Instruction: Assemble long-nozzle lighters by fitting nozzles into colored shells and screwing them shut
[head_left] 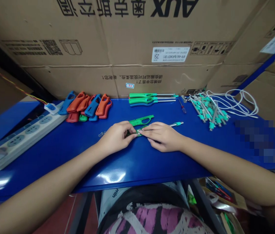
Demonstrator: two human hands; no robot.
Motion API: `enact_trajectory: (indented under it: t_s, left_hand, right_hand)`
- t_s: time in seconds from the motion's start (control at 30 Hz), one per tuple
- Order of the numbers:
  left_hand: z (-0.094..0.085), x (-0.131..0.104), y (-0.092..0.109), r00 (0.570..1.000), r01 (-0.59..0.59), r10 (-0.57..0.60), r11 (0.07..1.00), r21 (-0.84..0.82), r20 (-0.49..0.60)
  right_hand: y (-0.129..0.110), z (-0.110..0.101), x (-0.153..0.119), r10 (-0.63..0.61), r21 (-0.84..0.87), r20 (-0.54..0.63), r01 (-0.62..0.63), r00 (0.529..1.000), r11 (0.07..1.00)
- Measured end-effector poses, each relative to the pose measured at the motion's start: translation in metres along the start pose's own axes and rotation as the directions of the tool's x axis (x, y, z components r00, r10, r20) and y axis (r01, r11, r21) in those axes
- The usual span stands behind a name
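Observation:
My left hand (117, 136) is closed at the near side of the blue table, thumb and fingertips pinching the end of a green lighter handle shell (139, 132). From the right, my right hand (163, 136) bends over the same shell, its fingertips pressed together on a small part there. Both hands cover most of this shell. A metal lighter tube with a teal tip (177, 124) sticks out beyond my right hand. Just behind my fingers lies another green handle half (141, 121) with a trigger opening. Small wire pieces (101, 134) lie beside my left wrist.
Orange, blue and red lighter handles (88, 105) are piled at back left, near a white power strip (27, 136). Assembled lighters (152, 99) lie behind. A screwdriver (182, 106), a heap of metal tubes (210, 110) and a white cable (246, 102) occupy the right. Cardboard (78, 74) walls the back.

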State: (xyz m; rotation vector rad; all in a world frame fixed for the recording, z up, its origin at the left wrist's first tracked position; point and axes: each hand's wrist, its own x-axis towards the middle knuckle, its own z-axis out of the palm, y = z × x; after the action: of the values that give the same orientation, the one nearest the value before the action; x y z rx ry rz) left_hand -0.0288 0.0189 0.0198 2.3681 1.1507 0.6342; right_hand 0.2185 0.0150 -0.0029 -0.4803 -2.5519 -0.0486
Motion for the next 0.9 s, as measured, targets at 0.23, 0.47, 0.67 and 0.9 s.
enact_trajectory:
  t_s: [0.23, 0.47, 0.67, 0.9]
  left_hand:
    - [0.001, -0.002, 0.001, 1.0, -0.002, 0.002, 1.0, 0.025, -0.01]
    - [0.0, -0.002, -0.001, 1.0, 0.013, -0.013, 0.998, 0.061, 0.011]
    - [-0.003, -0.003, -0.001, 1.0, -0.009, 0.008, 0.999, 0.042, 0.02]
    - [-0.011, -0.005, 0.004, 0.999, -0.037, 0.034, 0.993, 0.108, 0.03]
  right_hand:
    - [0.0, 0.0, 0.0, 0.01, 0.032, 0.01, -0.01, 1.0, 0.999]
    - [0.0, -0.002, 0.002, 0.072, 0.064, 0.108, -0.079, 0.992, 0.995]
    - [0.003, -0.003, 0.001, 0.089, 0.161, 0.092, -0.104, 0.992, 0.982]
    - [0.021, -0.025, 0.001, 0.283, 0.192, -0.138, -0.254, 0.949, 0.948]
